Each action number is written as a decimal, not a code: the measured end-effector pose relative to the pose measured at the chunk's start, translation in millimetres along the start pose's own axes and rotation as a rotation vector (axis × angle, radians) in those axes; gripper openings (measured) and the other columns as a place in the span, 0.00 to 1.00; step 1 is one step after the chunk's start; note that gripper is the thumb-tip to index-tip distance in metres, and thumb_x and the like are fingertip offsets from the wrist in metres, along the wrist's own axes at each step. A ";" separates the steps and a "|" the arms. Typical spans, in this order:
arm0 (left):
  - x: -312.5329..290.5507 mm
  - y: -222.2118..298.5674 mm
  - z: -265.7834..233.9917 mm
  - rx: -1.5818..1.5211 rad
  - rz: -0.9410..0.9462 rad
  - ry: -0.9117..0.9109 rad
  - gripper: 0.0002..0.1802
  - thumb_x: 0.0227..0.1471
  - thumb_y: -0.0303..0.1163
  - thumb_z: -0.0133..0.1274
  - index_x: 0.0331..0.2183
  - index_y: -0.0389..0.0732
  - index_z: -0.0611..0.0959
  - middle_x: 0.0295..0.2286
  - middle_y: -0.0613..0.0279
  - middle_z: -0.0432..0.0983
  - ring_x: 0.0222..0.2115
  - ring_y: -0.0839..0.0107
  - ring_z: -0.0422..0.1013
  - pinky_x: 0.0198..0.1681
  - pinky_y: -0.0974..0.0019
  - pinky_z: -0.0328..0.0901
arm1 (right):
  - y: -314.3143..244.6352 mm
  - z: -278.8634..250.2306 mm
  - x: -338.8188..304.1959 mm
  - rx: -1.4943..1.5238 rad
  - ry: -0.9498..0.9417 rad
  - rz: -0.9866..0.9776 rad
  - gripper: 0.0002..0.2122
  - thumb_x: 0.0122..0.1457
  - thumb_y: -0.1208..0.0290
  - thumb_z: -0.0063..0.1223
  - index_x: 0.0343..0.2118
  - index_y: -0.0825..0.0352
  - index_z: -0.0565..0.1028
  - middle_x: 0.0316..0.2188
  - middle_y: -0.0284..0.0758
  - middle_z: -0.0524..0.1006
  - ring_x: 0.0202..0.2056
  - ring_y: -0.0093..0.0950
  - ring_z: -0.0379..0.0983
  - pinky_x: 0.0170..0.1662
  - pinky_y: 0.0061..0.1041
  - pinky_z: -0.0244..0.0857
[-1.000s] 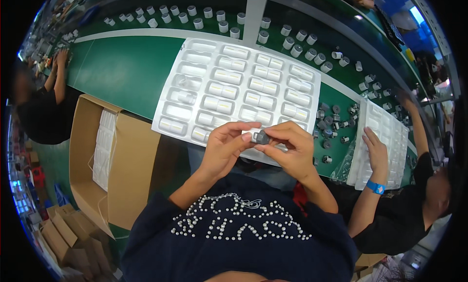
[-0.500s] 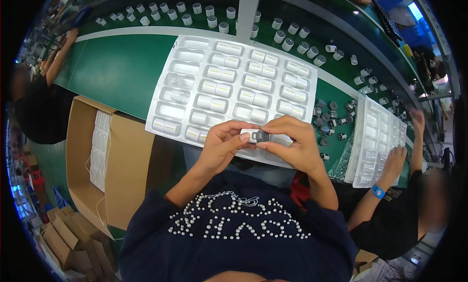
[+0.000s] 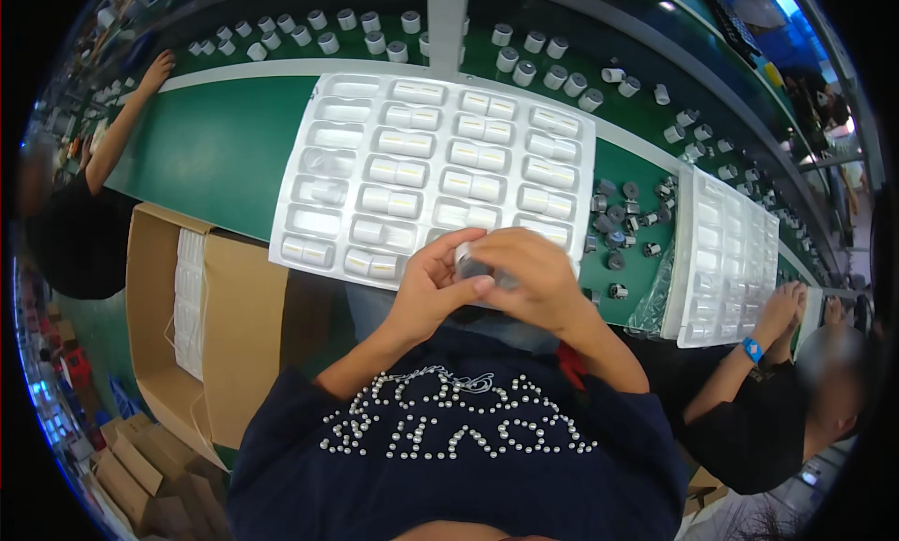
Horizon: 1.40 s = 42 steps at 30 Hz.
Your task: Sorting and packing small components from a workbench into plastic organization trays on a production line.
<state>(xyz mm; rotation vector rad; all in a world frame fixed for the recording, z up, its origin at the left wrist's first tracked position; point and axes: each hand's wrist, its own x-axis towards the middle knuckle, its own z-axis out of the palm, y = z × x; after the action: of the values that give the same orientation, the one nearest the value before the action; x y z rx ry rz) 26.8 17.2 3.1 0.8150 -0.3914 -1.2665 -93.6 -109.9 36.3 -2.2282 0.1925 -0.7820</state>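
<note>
My left hand (image 3: 433, 286) is closed on a small white cylinder with a grey end (image 3: 464, 257), held between thumb and fingers. Over it bends my right hand (image 3: 536, 274), its curled fingers blurred by motion and covering most of the part. Whatever the right fingers grip is hidden. Both hands are above the near edge of a white moulded tray (image 3: 348, 191). Many of its compartments hold white cylinders (image 3: 403, 144) laid end to end; several in the left column hold none.
Grey caps and small parts (image 3: 615, 218) lie right of the tray. Beyond them are a second white tray (image 3: 690, 251) and a co-worker's hands (image 3: 785, 312). White cylinders (image 3: 524, 73) stand along the back shelf. At left are an open cardboard box (image 3: 245, 307) and another person's arm (image 3: 122, 120).
The cylinder has turned between my hands, from lying level to end-up. My right hand has moved over it. The view has shifted slightly, and the co-worker's raised hand at right has come down.
</note>
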 end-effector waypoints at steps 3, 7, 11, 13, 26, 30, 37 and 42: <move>1.0 1.2 0.5 0.210 -0.012 0.043 0.23 0.50 0.18 0.54 0.50 0.32 0.72 0.41 0.58 0.74 0.40 0.75 0.72 0.44 0.72 0.68 | -7.9 4.6 1.5 -0.126 -0.052 -0.100 0.19 0.39 0.73 0.64 0.38 0.68 0.75 0.36 0.37 0.76 0.36 0.35 0.75 0.37 0.28 0.70; 0.8 8.1 -13.1 0.377 -0.050 0.033 0.28 0.49 0.19 0.56 0.53 0.33 0.69 0.46 0.57 0.72 0.43 0.73 0.70 0.44 0.70 0.68 | -9.7 0.0 10.5 -0.071 -0.073 -0.137 0.18 0.43 0.77 0.63 0.40 0.69 0.75 0.34 0.38 0.77 0.36 0.37 0.75 0.39 0.30 0.70; -21.8 55.3 -13.9 0.915 0.445 0.144 0.36 0.39 0.26 0.64 0.53 0.38 0.71 0.48 0.55 0.66 0.45 0.66 0.65 0.43 0.65 0.66 | 42.9 -49.9 38.5 -0.314 0.142 0.084 0.15 0.49 0.78 0.61 0.41 0.70 0.75 0.35 0.41 0.78 0.35 0.34 0.76 0.40 0.28 0.70; -40.9 84.0 -25.1 1.441 0.470 0.195 0.29 0.39 0.26 0.64 0.47 0.41 0.77 0.41 0.56 0.68 0.40 0.64 0.65 0.38 0.65 0.64 | 89.3 -96.0 65.8 -0.300 0.401 0.292 0.15 0.50 0.77 0.57 0.43 0.70 0.74 0.35 0.41 0.79 0.36 0.35 0.77 0.41 0.28 0.69; -52.1 74.3 -66.3 1.592 0.366 0.210 0.16 0.39 0.27 0.65 0.35 0.42 0.83 0.38 0.60 0.69 0.35 0.64 0.65 0.37 0.65 0.62 | 314.0 -222.9 144.0 -0.593 -0.026 0.736 0.27 0.47 0.55 0.63 0.46 0.69 0.75 0.43 0.47 0.77 0.47 0.39 0.73 0.50 0.33 0.66; -54.1 58.0 -76.0 1.531 0.450 0.235 0.14 0.40 0.25 0.64 0.34 0.40 0.82 0.40 0.57 0.75 0.39 0.65 0.71 0.38 0.65 0.66 | 274.6 -151.9 194.9 -0.615 -0.162 0.908 0.24 0.51 0.53 0.60 0.41 0.72 0.76 0.38 0.46 0.79 0.40 0.43 0.76 0.40 0.39 0.70; -52.0 66.0 -70.5 1.350 0.354 0.204 0.17 0.41 0.21 0.62 0.38 0.36 0.81 0.39 0.58 0.74 0.30 0.73 0.69 0.33 0.72 0.66 | 364.3 -200.4 192.2 -0.804 -0.574 0.557 0.19 0.54 0.60 0.59 0.44 0.67 0.75 0.42 0.42 0.77 0.40 0.33 0.75 0.42 0.30 0.70; -59.2 72.8 -70.5 1.298 0.221 0.210 0.21 0.42 0.20 0.60 0.43 0.35 0.78 0.39 0.57 0.68 0.27 0.73 0.68 0.33 0.73 0.66 | 244.2 -173.7 177.7 0.816 0.343 0.737 0.10 0.61 0.66 0.53 0.42 0.64 0.74 0.32 0.30 0.75 0.33 0.21 0.72 0.35 0.19 0.70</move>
<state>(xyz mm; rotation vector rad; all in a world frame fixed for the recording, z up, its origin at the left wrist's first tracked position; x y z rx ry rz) 107.1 101.4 18.9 1.8981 -1.1339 -0.5881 -29.3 -452.3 41.3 -1.1149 0.6784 -0.6468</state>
